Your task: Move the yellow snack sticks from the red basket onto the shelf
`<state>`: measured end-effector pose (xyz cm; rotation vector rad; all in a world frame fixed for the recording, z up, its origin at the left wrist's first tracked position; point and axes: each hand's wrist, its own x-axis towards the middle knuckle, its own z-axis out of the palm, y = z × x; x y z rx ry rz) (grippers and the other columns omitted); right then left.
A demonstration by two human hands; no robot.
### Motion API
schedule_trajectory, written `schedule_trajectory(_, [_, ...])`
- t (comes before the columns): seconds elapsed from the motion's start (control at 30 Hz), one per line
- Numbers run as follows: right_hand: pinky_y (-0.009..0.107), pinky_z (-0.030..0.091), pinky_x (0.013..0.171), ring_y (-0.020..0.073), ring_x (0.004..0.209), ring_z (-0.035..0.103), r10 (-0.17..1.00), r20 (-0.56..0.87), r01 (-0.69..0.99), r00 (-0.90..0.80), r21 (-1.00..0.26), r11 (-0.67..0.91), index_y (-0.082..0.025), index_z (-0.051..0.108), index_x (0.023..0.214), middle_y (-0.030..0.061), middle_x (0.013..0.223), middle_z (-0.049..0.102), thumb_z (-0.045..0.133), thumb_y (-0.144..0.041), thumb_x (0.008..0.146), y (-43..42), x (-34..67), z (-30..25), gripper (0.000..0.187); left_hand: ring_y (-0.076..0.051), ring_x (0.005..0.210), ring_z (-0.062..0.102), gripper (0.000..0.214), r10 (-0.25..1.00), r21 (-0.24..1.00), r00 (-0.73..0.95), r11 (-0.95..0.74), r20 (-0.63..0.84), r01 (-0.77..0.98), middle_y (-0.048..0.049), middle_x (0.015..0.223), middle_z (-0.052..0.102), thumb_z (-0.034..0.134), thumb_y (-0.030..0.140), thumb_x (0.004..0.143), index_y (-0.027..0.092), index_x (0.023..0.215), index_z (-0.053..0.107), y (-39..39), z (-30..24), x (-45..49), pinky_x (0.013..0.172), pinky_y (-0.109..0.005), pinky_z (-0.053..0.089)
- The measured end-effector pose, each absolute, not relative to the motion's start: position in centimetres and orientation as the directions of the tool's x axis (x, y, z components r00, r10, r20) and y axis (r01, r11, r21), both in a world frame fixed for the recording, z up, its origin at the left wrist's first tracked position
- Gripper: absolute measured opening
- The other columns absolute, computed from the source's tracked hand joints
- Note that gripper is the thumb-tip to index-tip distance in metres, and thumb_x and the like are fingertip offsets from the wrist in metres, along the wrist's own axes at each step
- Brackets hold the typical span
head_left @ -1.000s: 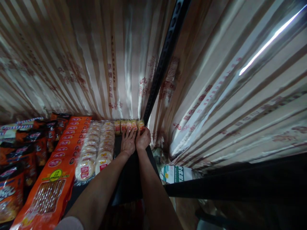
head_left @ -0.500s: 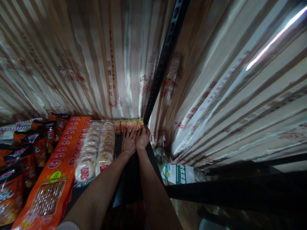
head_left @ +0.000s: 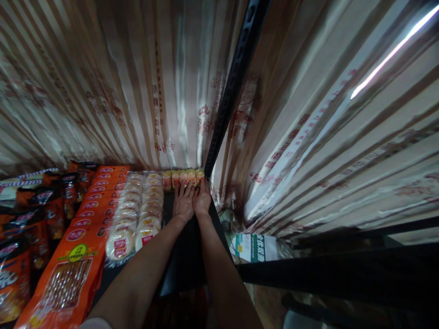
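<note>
A row of small yellow-wrapped snack packets stands along the back edge of the dark shelf. My left hand reaches over the shelf, its fingers spread and stretched out, with the tips against the fronts of the middle packets. Close beside it, my right hand has its fingers extended forward at the right end of the row, by the black post. Its fingertips touch the last packet, partly covering it. To the left of the row lie two lines of round white crackers in clear wrappers.
Orange snack packs overlap in a long line at the left, beside black-and-orange bags. A black slotted post rises at the shelf corner. Printed sheeting hangs behind. A green-and-white package lies right of the shelf.
The fingers of my right hand have straightened a little at the end of the packet row. My left hand stays against the packets. The view has shifted slightly.
</note>
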<state>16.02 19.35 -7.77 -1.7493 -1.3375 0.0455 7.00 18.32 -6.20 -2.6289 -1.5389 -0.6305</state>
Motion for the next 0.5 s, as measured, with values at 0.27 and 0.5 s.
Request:
schedule_trajectory(0.27, [0.04, 0.03, 0.105, 0.0198, 0.128, 0.033, 0.764, 0.505, 0.783, 0.402, -0.622, -0.001, -0.016, 0.046, 0.128, 0.0114, 0.137, 0.04, 0.036, -0.012, 0.082, 18.35, 16.01, -7.61, 0.047, -0.027, 0.136, 0.014, 0.043, 0.815, 0.161, 0.432, -0.52, 0.386, 0.839, -0.0042, 0.143, 0.034, 0.036, 0.028, 0.087, 0.014, 0.126, 0.048, 18.2, -6.03, 7.0, 0.11, -0.048, 0.016])
schedule_trajectory(0.5, [0.037, 0.027, 0.107, 0.0154, 0.127, 0.035, 0.797, 0.504, 0.785, 0.332, -0.616, 0.063, -0.014, 0.043, 0.131, 0.0091, 0.136, 0.044, 0.032, -0.006, 0.079, 18.78, 16.32, -7.81, 0.053, -0.027, 0.135, 0.019, 0.044, 0.81, 0.159, 0.434, -0.525, 0.394, 0.836, -0.0064, 0.142, 0.036, 0.038, 0.027, 0.086, 0.013, 0.126, 0.048, 18.22, -5.99, 6.97, 0.109, -0.047, 0.021])
